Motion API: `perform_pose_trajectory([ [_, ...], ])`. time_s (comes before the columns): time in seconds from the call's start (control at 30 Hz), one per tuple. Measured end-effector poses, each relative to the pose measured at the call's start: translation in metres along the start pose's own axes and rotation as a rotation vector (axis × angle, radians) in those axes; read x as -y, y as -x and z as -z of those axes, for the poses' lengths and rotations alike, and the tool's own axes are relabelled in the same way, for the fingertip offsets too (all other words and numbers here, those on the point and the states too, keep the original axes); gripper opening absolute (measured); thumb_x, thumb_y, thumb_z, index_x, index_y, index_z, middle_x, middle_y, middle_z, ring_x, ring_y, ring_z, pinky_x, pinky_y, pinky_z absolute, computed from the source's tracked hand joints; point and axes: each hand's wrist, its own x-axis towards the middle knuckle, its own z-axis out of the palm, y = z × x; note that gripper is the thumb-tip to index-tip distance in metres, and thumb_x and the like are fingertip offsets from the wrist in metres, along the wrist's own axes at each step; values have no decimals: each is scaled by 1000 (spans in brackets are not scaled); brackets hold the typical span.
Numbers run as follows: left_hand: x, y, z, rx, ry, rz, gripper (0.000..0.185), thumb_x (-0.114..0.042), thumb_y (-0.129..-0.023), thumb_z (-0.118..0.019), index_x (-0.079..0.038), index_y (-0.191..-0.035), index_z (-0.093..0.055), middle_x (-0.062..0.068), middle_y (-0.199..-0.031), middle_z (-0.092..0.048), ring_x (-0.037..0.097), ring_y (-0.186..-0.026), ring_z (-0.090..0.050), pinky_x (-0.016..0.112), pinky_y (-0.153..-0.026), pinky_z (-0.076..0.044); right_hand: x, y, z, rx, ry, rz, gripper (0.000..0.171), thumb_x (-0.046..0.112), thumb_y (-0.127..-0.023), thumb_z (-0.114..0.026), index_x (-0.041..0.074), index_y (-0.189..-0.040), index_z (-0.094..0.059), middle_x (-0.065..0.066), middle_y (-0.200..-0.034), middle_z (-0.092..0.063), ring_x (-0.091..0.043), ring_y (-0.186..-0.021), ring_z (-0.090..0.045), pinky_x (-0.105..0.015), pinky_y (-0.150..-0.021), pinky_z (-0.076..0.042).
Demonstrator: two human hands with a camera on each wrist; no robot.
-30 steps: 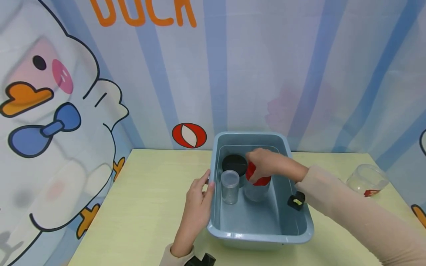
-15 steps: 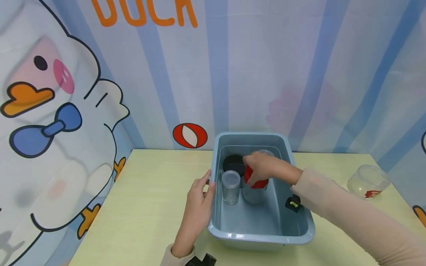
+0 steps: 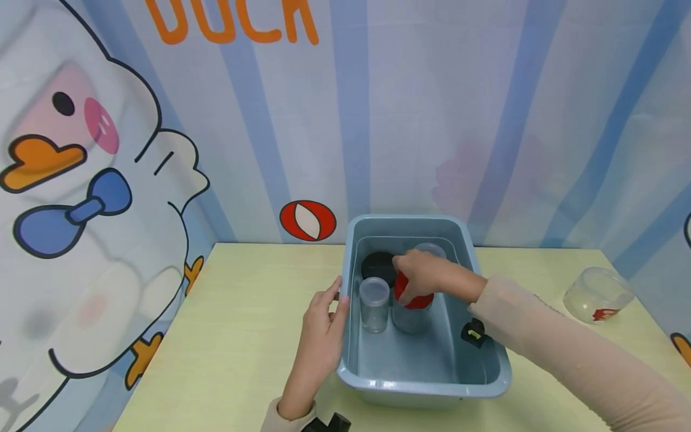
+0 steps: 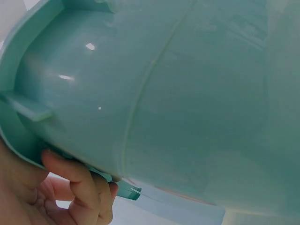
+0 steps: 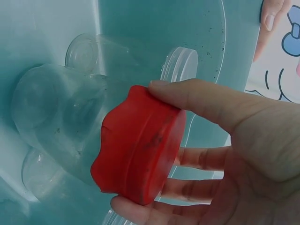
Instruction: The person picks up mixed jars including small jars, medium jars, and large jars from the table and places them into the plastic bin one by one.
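Observation:
My right hand [image 3: 426, 273] reaches into a blue plastic tub [image 3: 423, 387] and grips the red scalloped lid [image 5: 140, 145] of a clear jar [image 3: 411, 321] from above. In the right wrist view, the thumb lies on one side of the lid and fingertips on the other. My left hand [image 3: 320, 336] holds the tub's left edge, its fingers [image 4: 82, 183] bent under the rim. Inside the tub, a small clear jar with a translucent lid [image 3: 374, 305] stands left of the red-lidded one. Behind it is a round black lid [image 3: 378, 267]; another clear lid [image 3: 430, 249] shows partly behind my right hand.
A clear, wide container [image 3: 599, 294] with a red marking rests on the table [image 3: 259, 324], right of the tub. A patterned duck curtain [image 3: 405, 120] hangs directly behind the table. The right wrist's black camera [image 3: 474, 333] is over the tub's right side.
My right hand and the red-lidded jar have shifted slightly left and toward me inside the tub, uncovering the clear lid behind. The left hand stays at the rim.

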Motion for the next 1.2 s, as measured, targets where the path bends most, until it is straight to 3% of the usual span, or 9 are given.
perform_pose_trajectory([
  [0.5,-2,0,-2,7,0,23,49,-22,-106,-50,-4,-151,-42,13,-117,-55,24,-97,-61,37,-86,-56,2,2,1,42,42,-40,55,25,-81,-84,1,-123,-58,-12,-103,-60,-26,-94,-57,-34,-67,-57],
  [0.67,-2,0,-2,8,-4,32,50,-22,-106,-51,-5,-151,-41,12,-117,-55,23,-96,-63,38,-87,-56,3,3,3,49,36,-51,56,31,-83,-83,1,-123,-58,-11,-101,-60,-26,-93,-58,-33,-67,-57],
  [1.0,-1,1,-1,5,4,22,49,-21,-106,-50,-4,-151,-41,13,-117,-54,24,-98,-61,39,-88,-56,3,6,13,53,-13,-26,45,29,-86,-80,0,-113,-58,-8,-90,-58,-21,-79,-58,-29,-61,-53],
  [1.2,-2,1,-1,4,3,23,49,-21,-106,-50,-4,-151,-41,13,-117,-54,22,-95,-62,37,-86,-56,2,9,20,57,-13,-10,46,30,-87,-78,0,-113,-57,-8,-89,-57,-20,-79,-56,-28,-61,-50],
])
